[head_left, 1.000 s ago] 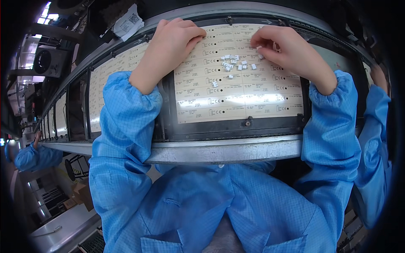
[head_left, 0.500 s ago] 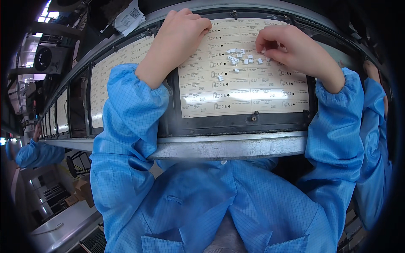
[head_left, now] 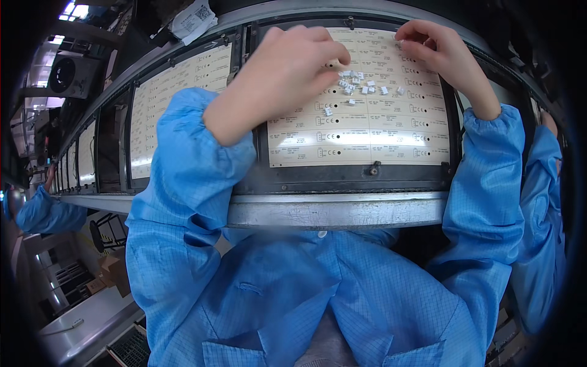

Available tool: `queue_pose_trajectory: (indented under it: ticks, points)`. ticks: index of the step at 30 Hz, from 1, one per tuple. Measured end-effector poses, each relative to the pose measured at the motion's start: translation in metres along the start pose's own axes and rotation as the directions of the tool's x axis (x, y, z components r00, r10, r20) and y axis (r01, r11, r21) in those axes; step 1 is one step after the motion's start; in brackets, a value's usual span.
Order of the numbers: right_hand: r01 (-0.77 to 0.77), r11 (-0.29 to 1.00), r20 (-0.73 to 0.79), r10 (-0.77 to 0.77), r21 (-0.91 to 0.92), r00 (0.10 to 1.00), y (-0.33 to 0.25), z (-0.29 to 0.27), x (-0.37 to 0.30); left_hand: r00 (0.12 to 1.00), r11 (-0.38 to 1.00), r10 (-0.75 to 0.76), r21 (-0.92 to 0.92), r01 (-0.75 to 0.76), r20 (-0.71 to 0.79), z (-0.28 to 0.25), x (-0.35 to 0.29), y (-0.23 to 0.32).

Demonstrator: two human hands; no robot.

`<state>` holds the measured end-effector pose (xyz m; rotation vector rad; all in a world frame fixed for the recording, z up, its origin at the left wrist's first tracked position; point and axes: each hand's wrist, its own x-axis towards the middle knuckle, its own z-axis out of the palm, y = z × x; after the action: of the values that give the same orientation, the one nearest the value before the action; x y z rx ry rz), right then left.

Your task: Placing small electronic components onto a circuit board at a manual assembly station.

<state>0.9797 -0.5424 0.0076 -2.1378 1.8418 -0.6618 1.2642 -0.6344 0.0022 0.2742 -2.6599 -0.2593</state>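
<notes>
A cream printed panel (head_left: 361, 156), marked in repeating rows, lies in a black frame in front of me. Small white connectors (head_left: 350, 81) sit in a loose pile near its middle, with a few scattered around. My left hand (head_left: 284, 70) hovers at the pile's left side, slightly blurred, its thumb and forefinger apart with nothing visible between them. My right hand (head_left: 443, 52) is at the panel's far right part, thumb and forefinger pinched together. A small white bit shows at those fingertips, seemingly a connector, largely covered by the fingers.
A second cream panel (head_left: 174, 104) lies in the line to the left. A metal rail (head_left: 336, 213) runs along the near edge. A white printed bag (head_left: 194, 21) lies beyond the frame. Blue-sleeved co-workers appear at the far left (head_left: 49, 211) and right (head_left: 541, 183).
My left hand has moved from the panel's far left part right and nearer, to the pile. My right hand has moved away from the pile toward the far edge. The view has shifted slightly.
</notes>
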Motion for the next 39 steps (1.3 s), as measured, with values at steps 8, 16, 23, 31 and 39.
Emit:
queue_pose_trajectory:
  ticks: [8, 16, 23, 31, 39]
  points:
    - [-0.026, 1.0, 0.014, 0.026, 0.014, 1.0, 0.003, 0.0, 0.003, 0.954, 0.902, -0.288, -0.313, 0.298, 0.081, -0.001, 0.001, 0.0]
    - [0.005, 0.999, 0.021, -0.003, -0.048, 1.0, 0.001, 0.008, 0.006, 0.93, 0.817, -0.359, -0.453, 0.356, 0.083, -0.017, -0.005, -0.015]
    - [-0.132, 0.991, 0.043, 0.13, 0.027, 0.991, -0.004, 0.005, 0.006, 0.91, 0.814, -0.409, -0.423, 0.399, 0.071, -0.017, -0.008, -0.025]
    - [-0.027, 0.995, 0.02, 0.029, -0.097, 0.999, -0.002, 0.001, 0.007, 0.926, 0.904, -0.377, -0.223, 0.365, -0.013, -0.009, -0.012, -0.03]
    - [0.009, 0.989, -0.006, -0.01, -0.148, 1.0, -0.011, 0.007, 0.009, 0.965, 0.977, -0.213, -0.005, 0.215, -0.151, 0.002, -0.013, -0.033]
